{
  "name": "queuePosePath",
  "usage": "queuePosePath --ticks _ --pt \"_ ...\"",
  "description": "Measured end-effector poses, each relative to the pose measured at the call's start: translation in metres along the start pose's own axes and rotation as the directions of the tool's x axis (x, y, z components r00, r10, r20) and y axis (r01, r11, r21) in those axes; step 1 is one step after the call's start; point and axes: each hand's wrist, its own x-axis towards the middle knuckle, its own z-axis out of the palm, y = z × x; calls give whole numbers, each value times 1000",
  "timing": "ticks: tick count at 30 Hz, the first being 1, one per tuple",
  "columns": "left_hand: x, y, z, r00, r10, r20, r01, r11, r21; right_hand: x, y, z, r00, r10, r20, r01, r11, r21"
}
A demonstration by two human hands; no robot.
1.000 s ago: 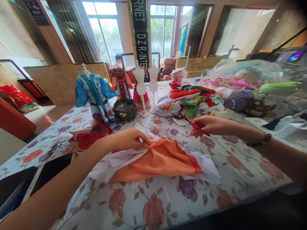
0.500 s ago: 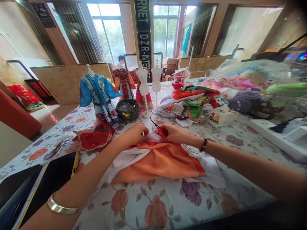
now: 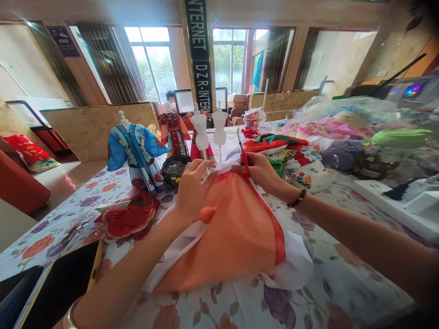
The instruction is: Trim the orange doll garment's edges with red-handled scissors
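Observation:
An orange cloth with red edging and white margins hangs from both hands, its top edge lifted and its lower part spread over the table. My left hand is closed on the upper left of the cloth. At the upper right, my right hand holds a pair of red-handled scissors, their dark blades pointing up and away from the cloth. Its fingers also touch the cloth's white top margin. Part of the scissors is hidden by the fingers.
Small dress forms stand ahead, one in a blue robe, beside a dark woven basket. Folded fabrics lie to the right, with a white box further over. A red embroidered piece and a phone lie left.
Both hands have raised the cloth's top edge, so it now slopes up from the table. The scissors have turned from pointing left to pointing upward.

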Motion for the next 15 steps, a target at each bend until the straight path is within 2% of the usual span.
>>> queuePosePath --ticks 2,3,7,9,10,13,15 --pt "-15 5 3 1000 26 -8 -26 1000 12 10 -4 -7 997 14 -79 -9 998 58" --pt "-24 8 3 998 56 23 -56 998 17 14 -5 -9 994 24 -110 -15 996 84" --pt "-63 13 -1 949 181 260 -191 982 13 25 -6 -16 978 56 -199 -24 987 162" --pt "-81 11 -3 897 135 421 -200 973 112 30 -3 -17 971 58 -233 -16 984 179" --pt "-89 8 -5 888 81 453 -175 970 170 32 -1 -18 966 55 -252 -9 984 179" --pt "-109 -7 -9 857 -29 515 -105 968 230 38 13 -17 952 29 -305 20 987 157" --pt "-117 -16 -14 865 -72 497 -60 968 244 42 23 -17 953 2 -304 39 991 130"
